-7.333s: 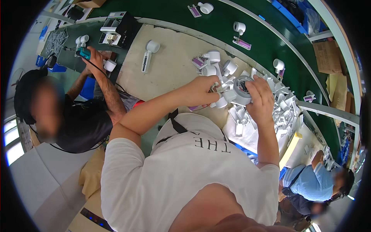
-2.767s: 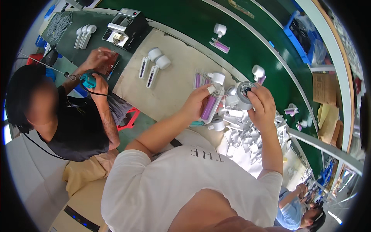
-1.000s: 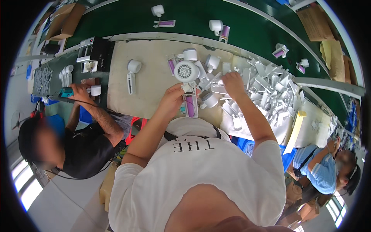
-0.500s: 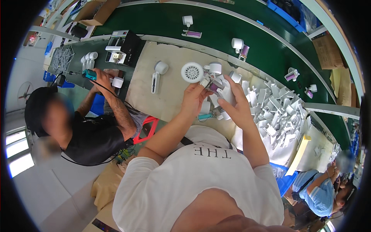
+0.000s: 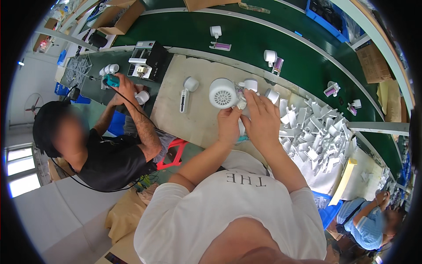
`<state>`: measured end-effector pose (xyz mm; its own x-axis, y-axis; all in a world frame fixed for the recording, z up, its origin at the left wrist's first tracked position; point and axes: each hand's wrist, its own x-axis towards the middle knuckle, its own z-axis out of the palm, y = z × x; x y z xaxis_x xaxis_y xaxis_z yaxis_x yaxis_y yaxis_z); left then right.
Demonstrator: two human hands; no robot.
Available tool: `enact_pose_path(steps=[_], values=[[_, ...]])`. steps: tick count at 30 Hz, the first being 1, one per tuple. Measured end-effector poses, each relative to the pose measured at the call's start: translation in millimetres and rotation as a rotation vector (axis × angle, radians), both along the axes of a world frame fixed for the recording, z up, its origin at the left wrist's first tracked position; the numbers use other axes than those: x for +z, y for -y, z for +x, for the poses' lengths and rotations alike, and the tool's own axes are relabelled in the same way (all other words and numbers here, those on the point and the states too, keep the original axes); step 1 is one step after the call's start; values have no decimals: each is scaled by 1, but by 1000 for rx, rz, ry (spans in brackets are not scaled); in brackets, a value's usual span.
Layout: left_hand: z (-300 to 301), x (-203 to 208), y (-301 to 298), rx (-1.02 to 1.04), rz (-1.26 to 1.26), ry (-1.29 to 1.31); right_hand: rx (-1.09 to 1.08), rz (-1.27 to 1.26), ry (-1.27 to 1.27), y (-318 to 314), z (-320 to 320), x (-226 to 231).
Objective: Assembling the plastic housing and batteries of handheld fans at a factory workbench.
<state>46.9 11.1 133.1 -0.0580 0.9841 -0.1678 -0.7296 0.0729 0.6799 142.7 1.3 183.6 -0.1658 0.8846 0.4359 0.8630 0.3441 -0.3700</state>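
Both my hands meet at the handle end of a white handheld fan [image 5: 223, 93], its round vented head tilted up beyond my fingers. My left hand [image 5: 229, 126] is closed, thumb and fingers pinching the fan's base. Across the handle lies my right hand [image 5: 263, 115], fingers together and pressed down; it hides the handle and the white cover piece on it. Just beyond my right fingers are white fan heads [image 5: 250, 85] and another white head [image 5: 272, 95]. A finished-looking fan [image 5: 187, 92] lies to the left on the bench.
A heap of white plastic handle shells [image 5: 314, 132] lies right. On the green conveyor [image 5: 246, 39] are several open fans with purple parts [image 5: 220, 45]. To the left, a co-worker [image 5: 110, 141] holds a teal power screwdriver [image 5: 111, 80] beside a black machine [image 5: 149, 61].
My right hand has brought the white shell down over the handle with the purple part, now covered. The fan head has turned, and my hands have drawn closer together.
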Motion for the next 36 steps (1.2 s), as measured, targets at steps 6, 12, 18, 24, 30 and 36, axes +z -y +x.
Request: enact_pose_path(steps=[6, 12, 18, 24, 30, 36], values=[[-6, 15, -7, 24, 91, -122, 24, 23, -273, -12, 27, 4], [-11, 30, -22, 6, 129, 101, 26, -618, -1140, -12, 25, -15], [-11, 47, -27, -55, 122, 104, 344, 101, -687, -29, 37, -13], [-88, -87, -75, -173, -137, -910, 424, -823, -565, -84, 20, -103], [-164, -135, -95, -291, -280, -1865, 254, -447, -282, -261, -30, -182], [-172, -117, -94, -402, -528, -1943, 125, -472, 288, -351, -99, -210]])
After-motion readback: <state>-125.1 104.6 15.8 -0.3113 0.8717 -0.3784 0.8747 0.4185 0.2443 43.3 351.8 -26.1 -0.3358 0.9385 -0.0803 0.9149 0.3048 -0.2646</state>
